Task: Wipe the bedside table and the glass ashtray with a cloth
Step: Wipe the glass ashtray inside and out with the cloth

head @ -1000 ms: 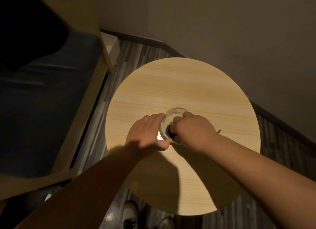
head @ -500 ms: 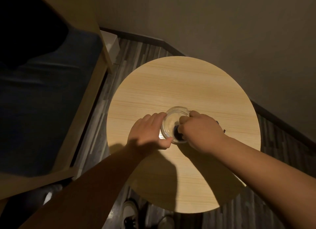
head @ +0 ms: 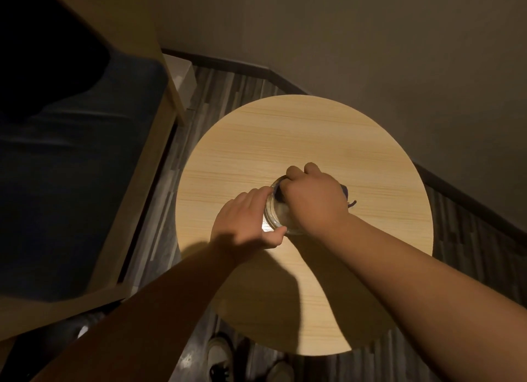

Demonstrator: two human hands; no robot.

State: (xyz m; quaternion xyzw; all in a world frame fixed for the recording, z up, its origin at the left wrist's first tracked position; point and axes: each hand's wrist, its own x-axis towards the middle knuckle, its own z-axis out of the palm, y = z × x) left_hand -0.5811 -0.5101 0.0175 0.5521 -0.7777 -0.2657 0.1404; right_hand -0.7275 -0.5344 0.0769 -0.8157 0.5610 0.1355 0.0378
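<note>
A round light-wood bedside table (head: 328, 142) fills the middle of the head view. A clear glass ashtray (head: 275, 215) stands near its centre. My left hand (head: 245, 222) grips the ashtray's left rim, thumb at the near edge. My right hand (head: 313, 199) is closed on a dark cloth (head: 346, 195) and presses it into the far part of the bowl. Most of the cloth is hidden under my right hand; a dark corner and a loose thread stick out on the right.
A wooden bed frame (head: 142, 165) with a dark mattress runs along the left, close to the table. A beige wall (head: 370, 45) and dark skirting close the far and right sides. Shoes (head: 219, 356) stand on the grey plank floor below the table's near edge.
My right hand with the cloth has moved from the near side of the ashtray's bowl to its far side. My left hand has kept its hold on the rim.
</note>
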